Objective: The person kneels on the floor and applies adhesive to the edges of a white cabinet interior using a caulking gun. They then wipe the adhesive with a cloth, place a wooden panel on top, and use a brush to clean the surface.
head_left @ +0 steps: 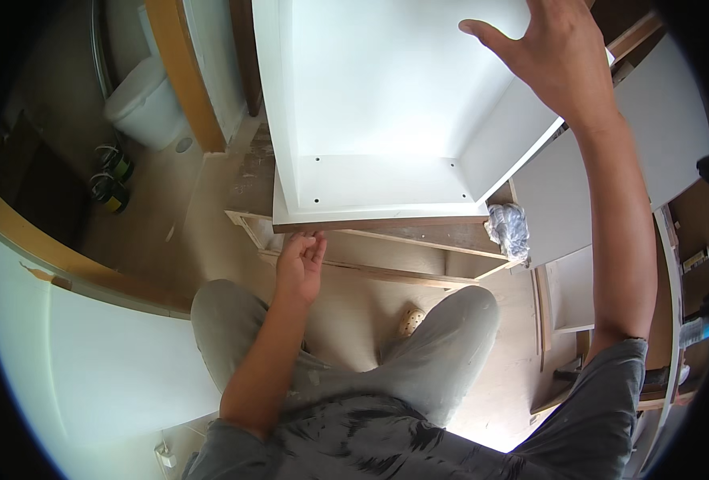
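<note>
A white box-shaped cabinet (pixel 386 180) with an open front and small dark holes in its inner panel stands before me, tilted in view. It rests on a low brown wooden base frame (pixel 442 282) with open compartments. My left hand (pixel 300 260) is just at the cabinet's brown lower edge (pixel 378 224), palm turned up and fingers loosely bent; nothing shows in them. Whether the fingertips press on the edge I cannot tell. My right hand (pixel 558 64) is raised by the cabinet's right side, thumb stretched away, with its other fingers cut off by the top of the picture.
A crumpled clear plastic bundle (pixel 508 230) sits at the base's right corner. Grey panels (pixel 570 188) and shelving (pixel 682 264) stand at the right. Through a doorway on the left are a toilet (pixel 148 104) and dark cans (pixel 110 192). A white panel (pixel 122 360) is at lower left.
</note>
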A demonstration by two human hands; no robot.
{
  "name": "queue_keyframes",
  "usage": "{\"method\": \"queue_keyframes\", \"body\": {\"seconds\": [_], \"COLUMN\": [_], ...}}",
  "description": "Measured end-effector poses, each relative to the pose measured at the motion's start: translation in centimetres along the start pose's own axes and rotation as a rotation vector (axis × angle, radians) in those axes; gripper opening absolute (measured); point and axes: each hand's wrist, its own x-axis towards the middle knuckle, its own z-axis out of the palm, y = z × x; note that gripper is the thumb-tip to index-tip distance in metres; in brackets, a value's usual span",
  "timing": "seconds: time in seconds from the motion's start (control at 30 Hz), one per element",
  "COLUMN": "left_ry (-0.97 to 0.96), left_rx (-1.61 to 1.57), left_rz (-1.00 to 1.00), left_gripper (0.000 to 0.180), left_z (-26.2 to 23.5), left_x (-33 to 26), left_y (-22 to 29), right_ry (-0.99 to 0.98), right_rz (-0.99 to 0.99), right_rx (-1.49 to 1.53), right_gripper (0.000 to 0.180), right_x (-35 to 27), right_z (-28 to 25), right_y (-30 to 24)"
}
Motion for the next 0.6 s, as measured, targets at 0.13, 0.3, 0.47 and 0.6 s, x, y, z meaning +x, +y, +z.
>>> {"method": "queue_keyframes", "body": {"seconds": [0.13,0.3,0.47,0.6], "left_ry": [0.045,0.052,-0.003,-0.048], "left_rx": [0.057,0.088,0.034,0.001], "left_rz": [0.08,0.071,0.065,0.1], "left_gripper": [0.015,0.015,0.016,0.025], "left_z": [0.8,1.5,1.2,0.9], "left_x": [-0.1,-0.2,-0.5,-1.3], "left_y": [0.5,1.3,1.2,1.2], "right_ry": [-0.023,-0.049,0.128,0.121], "right_rz": [-0.043,0.016,-0.167,-0.265], "right_rx": [0.079,0.067,0.119,0.079], "right_gripper": [0.071,0.051,0.033,0.033], "right_x": [2.7,6.3,6.7,7.0], "right_z": [0.9,3.9,4.0,2.5], "right_y": [0.5,0.7,1.8,2.3]}}
